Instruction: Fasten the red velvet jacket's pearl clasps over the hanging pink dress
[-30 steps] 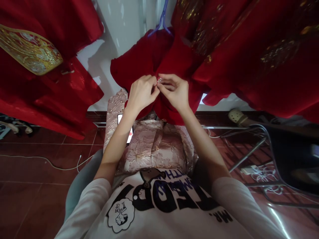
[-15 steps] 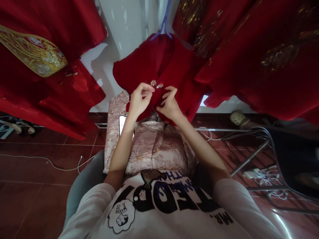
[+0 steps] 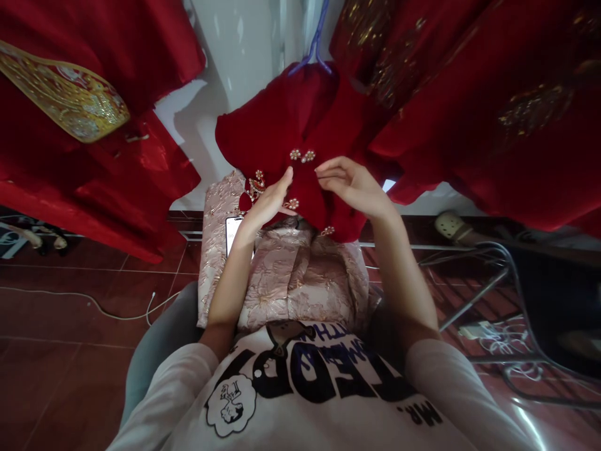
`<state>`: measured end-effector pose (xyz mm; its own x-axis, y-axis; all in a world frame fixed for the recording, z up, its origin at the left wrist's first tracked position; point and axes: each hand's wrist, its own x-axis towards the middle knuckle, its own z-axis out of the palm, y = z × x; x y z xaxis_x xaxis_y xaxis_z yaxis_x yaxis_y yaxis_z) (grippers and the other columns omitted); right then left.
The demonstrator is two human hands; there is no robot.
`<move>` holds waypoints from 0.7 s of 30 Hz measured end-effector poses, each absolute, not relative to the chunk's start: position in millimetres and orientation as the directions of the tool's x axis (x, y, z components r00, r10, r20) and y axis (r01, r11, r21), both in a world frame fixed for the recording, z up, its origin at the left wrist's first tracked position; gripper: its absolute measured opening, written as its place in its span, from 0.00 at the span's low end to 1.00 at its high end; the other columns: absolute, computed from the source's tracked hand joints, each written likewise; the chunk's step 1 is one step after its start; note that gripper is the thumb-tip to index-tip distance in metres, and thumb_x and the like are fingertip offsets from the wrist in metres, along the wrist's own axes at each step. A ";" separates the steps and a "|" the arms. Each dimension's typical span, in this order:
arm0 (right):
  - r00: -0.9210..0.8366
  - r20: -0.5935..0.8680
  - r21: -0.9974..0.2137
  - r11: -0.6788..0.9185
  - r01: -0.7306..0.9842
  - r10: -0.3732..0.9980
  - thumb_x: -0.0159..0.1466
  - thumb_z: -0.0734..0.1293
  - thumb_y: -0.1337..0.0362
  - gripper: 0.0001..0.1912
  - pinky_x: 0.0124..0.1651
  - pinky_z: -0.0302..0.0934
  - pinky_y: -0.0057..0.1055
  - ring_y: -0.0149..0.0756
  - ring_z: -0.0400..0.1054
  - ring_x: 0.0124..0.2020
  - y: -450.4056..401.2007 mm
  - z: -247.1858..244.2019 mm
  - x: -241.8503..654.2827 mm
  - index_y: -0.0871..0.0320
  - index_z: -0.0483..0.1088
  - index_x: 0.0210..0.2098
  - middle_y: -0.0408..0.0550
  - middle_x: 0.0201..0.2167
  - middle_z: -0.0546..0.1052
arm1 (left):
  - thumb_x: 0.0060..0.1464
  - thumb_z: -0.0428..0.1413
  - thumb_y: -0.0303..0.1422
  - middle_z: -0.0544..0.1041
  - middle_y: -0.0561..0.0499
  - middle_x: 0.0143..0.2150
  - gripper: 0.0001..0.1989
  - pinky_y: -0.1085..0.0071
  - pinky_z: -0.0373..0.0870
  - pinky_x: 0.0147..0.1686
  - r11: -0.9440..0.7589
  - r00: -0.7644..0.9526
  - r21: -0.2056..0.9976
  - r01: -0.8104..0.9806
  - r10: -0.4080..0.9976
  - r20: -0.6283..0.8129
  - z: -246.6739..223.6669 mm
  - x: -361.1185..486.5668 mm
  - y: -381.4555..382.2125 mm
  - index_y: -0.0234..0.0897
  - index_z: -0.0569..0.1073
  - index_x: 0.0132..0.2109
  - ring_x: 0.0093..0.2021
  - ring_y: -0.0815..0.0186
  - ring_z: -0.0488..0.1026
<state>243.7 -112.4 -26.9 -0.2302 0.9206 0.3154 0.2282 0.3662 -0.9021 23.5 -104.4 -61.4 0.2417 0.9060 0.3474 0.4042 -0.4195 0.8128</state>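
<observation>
A red garment (image 3: 263, 138) hangs in front of me from a blue hanger (image 3: 315, 53). Its front carries an upper pair of jewelled flower clasps (image 3: 303, 155). Lower down, one flower piece (image 3: 292, 204) is beside my left hand and another (image 3: 327, 231) sits near the right hem. My left hand (image 3: 272, 202) lies against the cloth, thumb and fingers apart. To the right of the upper clasps is my right hand (image 3: 354, 183), its fingers extended and loosely bent, with nothing visible in them. A red and gold ornament (image 3: 256, 185) is left of my left hand.
A pink brocade cushion (image 3: 272, 282) lies across my lap, with a lit phone (image 3: 231, 232) at its left. Red garments hang left (image 3: 159, 156) and right (image 3: 451, 144). A metal-framed chair (image 3: 521, 282), white cables (image 3: 498, 341) and a clog (image 3: 453, 227) are at the right.
My left hand has moved down from the upper clasps and opened. My right hand has shifted right and slightly up, off the lower cloth. The lower flower pieces now show.
</observation>
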 end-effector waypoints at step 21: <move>-0.176 0.238 -0.854 0.292 0.430 0.955 0.56 0.80 0.59 0.18 0.36 0.72 0.35 0.34 0.75 0.29 -143.8 -28.2 184.4 0.55 0.67 0.29 0.44 0.27 0.79 | 0.69 0.48 0.24 0.82 0.47 0.43 0.10 0.71 0.82 0.43 -0.261 0.039 0.906 0.334 0.964 0.264 -44.8 -17.8 -107.5 0.40 0.72 0.44 0.43 0.67 0.81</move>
